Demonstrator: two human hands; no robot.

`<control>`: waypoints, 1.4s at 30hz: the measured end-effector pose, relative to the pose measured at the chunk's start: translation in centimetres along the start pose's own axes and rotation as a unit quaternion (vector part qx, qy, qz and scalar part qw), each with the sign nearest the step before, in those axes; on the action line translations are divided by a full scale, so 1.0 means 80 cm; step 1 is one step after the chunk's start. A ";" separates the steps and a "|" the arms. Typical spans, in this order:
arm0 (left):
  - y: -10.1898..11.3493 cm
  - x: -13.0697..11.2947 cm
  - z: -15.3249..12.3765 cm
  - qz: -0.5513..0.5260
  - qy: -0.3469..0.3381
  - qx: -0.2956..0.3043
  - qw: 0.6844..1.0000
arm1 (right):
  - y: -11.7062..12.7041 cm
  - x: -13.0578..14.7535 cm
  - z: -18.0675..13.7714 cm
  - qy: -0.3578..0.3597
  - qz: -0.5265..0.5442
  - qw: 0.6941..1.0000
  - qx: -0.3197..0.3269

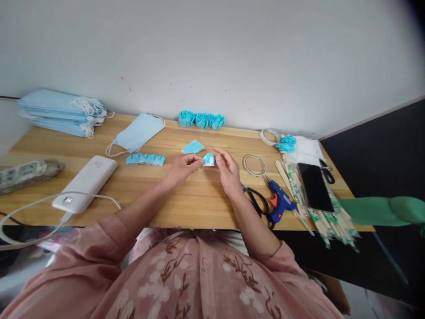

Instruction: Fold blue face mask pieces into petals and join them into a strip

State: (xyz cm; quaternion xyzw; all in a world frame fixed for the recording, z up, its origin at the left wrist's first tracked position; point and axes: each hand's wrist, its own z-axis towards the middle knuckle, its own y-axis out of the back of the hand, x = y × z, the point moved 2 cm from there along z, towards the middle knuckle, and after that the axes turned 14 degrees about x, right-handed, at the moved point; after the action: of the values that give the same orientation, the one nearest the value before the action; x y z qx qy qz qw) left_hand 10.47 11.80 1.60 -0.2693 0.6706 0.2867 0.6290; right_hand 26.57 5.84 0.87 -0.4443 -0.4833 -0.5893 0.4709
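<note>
Folding seems underway: the left hand [182, 167] pinches a small blue piece [208, 159] in its fingers [195, 165]; the right hand [229, 172] touches its edge, grip unclear. Next likely calls for careful creasing.

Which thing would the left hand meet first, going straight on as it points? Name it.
The small folded blue piece, which the left hand holds at its edge; just past it, probably the right hand, though depth is hard to judge.
</note>
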 end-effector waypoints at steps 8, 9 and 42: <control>0.004 0.004 0.003 -0.028 -0.026 -0.039 0.998 | -0.005 0.005 0.000 -0.003 0.034 0.999 0.023; 0.004 0.005 0.004 -0.029 -0.028 -0.038 0.998 | -0.006 0.005 0.000 -0.006 0.037 0.999 0.027; -0.001 0.006 0.003 -0.040 -0.014 0.019 0.999 | -0.009 0.004 0.000 0.021 0.004 0.999 0.034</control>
State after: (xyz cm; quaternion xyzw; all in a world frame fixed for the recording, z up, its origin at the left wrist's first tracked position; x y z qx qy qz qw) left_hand 10.69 11.92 1.14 -0.2795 0.6559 0.2521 0.6543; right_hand 25.79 5.88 1.04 -0.4176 -0.4913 -0.5798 0.4980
